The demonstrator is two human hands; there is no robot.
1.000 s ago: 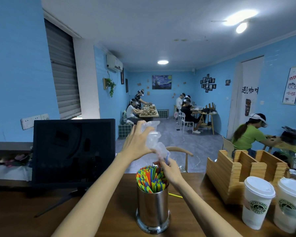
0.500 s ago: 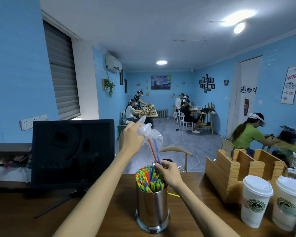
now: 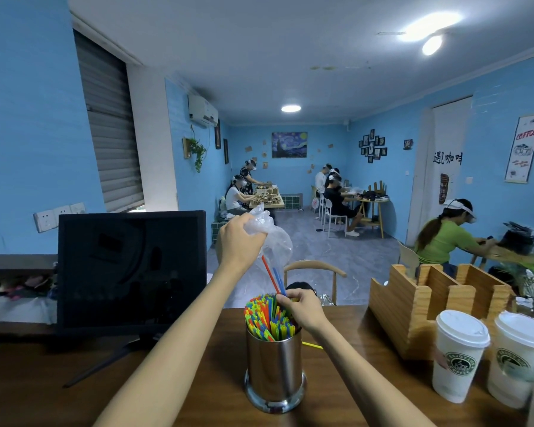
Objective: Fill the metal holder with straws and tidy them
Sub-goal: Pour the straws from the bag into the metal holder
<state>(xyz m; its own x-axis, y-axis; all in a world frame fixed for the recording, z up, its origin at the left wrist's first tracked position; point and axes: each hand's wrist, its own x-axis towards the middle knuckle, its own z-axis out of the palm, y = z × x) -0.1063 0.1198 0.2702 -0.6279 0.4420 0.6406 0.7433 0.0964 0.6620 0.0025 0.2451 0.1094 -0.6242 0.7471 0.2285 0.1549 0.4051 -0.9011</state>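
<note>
A steel holder [image 3: 274, 371] stands upright on a brown wooden bench [image 3: 43, 392], packed with straws [image 3: 269, 318] in green, yellow, blue, orange and red, their tips fanned above the rim. The person's right hand [image 3: 302, 309] curls over the back of the bundle and pinches the lower ends of a red straw [image 3: 269, 277] and a blue straw [image 3: 278, 280], which slant up and to the left. The left hand [image 3: 239, 241], raised above the holder, clutches a crumpled clear bag [image 3: 270, 238] in a closed fist; the upper ends of the two straws reach into the bag's mouth. One yellow straw [image 3: 312, 345] lies flat on the bench just right of the holder.

To the right, a wooden organizer [image 3: 413, 306] with open slots sits near the bench's far edge; what the slots hold cannot be told. In front of it stand white lidded cups [image 3: 458, 354] with green round logos. A dark monitor [image 3: 131, 269] on a stand occupies the left of the bench. Beyond the bench lies a blue-walled room with a grey floor, where people in white headsets sit at tables [image 3: 265, 200]. A shutter [image 3: 110, 149], an air conditioner [image 3: 202, 111] and framed pictures [image 3: 289, 144] hang on the walls, under round ceiling lights [image 3: 290, 108].
</note>
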